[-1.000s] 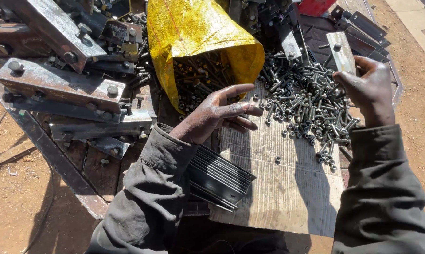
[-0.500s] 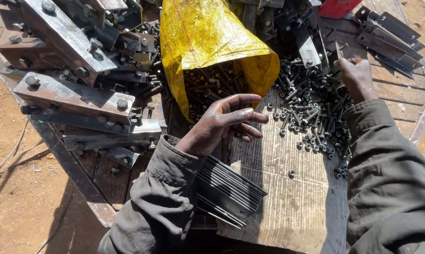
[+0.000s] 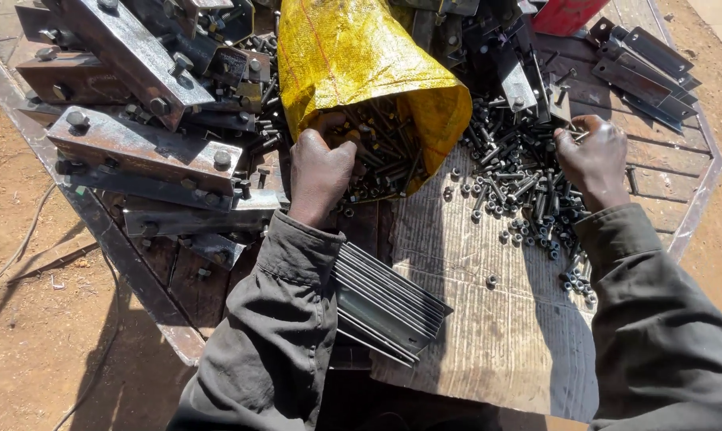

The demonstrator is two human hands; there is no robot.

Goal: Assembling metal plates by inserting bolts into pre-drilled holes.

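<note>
One left hand point(image 3: 319, 172) grips the one yellow sack point(image 3: 353, 56) at its mouth, fingers closed; at three o'clock, the right hand point(image 3: 592, 160) curls onto uncountable loose bolts point(image 3: 512, 179), its hold hidden.

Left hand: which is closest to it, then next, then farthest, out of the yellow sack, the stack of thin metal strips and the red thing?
From the left hand:
1. Yellow sack, touching, hand at its mouth.
2. Stack of thin metal strips, below, by the sleeve.
3. Red thing, top right, far corner.

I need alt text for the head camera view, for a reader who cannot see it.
A person's left hand grips the open mouth of a yellow sack holding bolts, while the right hand rests on a pile of loose bolts. Bolted steel brackets lie at left.
</note>
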